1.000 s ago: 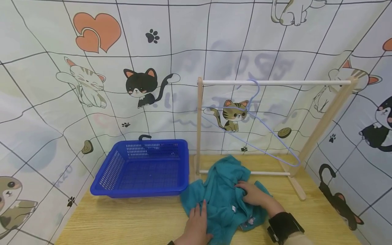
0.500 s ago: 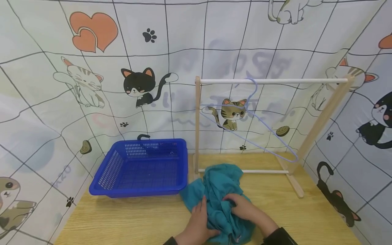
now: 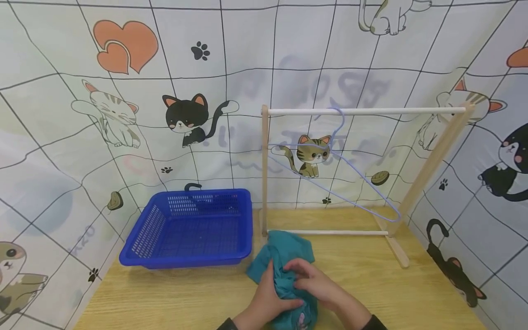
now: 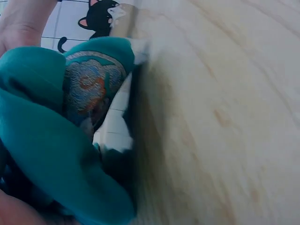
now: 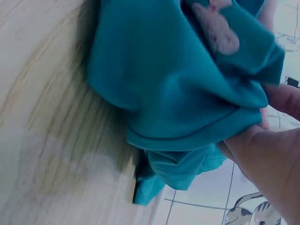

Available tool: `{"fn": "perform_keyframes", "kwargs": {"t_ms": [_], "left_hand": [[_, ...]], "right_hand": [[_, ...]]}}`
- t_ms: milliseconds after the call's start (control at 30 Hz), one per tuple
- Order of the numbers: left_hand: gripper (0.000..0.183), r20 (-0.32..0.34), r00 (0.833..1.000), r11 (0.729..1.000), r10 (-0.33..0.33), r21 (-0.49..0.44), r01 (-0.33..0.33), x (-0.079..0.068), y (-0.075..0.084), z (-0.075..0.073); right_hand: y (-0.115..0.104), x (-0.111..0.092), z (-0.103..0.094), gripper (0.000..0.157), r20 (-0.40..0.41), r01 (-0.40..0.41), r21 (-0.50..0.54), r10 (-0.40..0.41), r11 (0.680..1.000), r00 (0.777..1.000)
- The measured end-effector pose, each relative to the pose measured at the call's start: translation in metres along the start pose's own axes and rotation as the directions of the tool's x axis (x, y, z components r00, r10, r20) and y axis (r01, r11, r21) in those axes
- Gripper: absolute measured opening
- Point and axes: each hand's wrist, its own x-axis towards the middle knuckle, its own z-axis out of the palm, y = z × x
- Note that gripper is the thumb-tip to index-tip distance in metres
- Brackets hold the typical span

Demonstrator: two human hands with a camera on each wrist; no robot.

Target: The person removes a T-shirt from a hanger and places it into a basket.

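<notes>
A crumpled teal garment [image 3: 290, 247] is bunched between both hands over the wooden table in the head view. My left hand [image 3: 264, 300] grips its left side, the thumb lying across the near folds. From the right, my right hand [image 3: 315, 282] holds the cloth with curled fingers. An embroidered patch [image 4: 91, 86] on the garment shows in the left wrist view, and a pale pinkish figure [image 5: 218, 30] in the right wrist view. There, the right hand [image 5: 269, 159] pinches a fold of the cloth, and part of the garment hangs below it. Some fingertips are hidden by folds.
A blue plastic basket [image 3: 123, 259] stands left of the garment. Behind, a wooden rack [image 3: 265, 174] with a white top rail [image 3: 392, 111] bears a lavender hanger [image 3: 363, 176]. The rack's right foot [image 3: 398, 252] reaches forward on the table [image 3: 185, 293]. Cat-printed sheeting [image 3: 247, 41] surrounds the back and sides.
Both hands have drawn closer together, the right one moving leftward. The spread-out garment has been gathered into a narrower bundle and pulled nearer, away from the rack.
</notes>
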Motion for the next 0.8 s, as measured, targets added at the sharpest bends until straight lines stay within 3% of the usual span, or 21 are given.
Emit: {"fn": "perform_keyframes", "kwargs": {"t_ms": [167, 333, 400, 567, 800], "left_hand": [[0.116, -0.043, 0.994, 0.995, 0.098, -0.033, -0.099, 0.002, 0.0, -0.002], [0.077, -0.092, 0.965, 0.966, 0.246, -0.056, -0.251, 0.008, 0.002, -0.005], [0.07, -0.101, 0.965, 0.966, 0.24, -0.07, -0.248, 0.008, 0.003, -0.008], [0.066, -0.098, 0.986, 0.987, 0.134, -0.074, -0.142, 0.004, 0.007, -0.014], [0.067, -0.081, 0.988, 0.99, 0.133, -0.045, -0.137, 0.0, 0.01, -0.022]], "right_hand": [[-0.009, -0.002, 0.008, 0.039, -0.018, 0.023, -0.003, -0.023, 1.0, 1.0], [-0.014, -0.005, 0.013, 0.043, -0.021, 0.091, -0.018, -0.092, 0.996, 0.996], [-0.014, -0.006, 0.014, 0.044, -0.013, 0.126, -0.014, -0.126, 0.992, 0.992], [-0.018, -0.008, 0.013, 0.043, 0.022, 0.218, -0.04, -0.217, 0.975, 0.976], [-0.027, -0.019, 0.0, 0.038, 0.029, 0.266, -0.182, -0.266, 0.947, 0.964]]}}
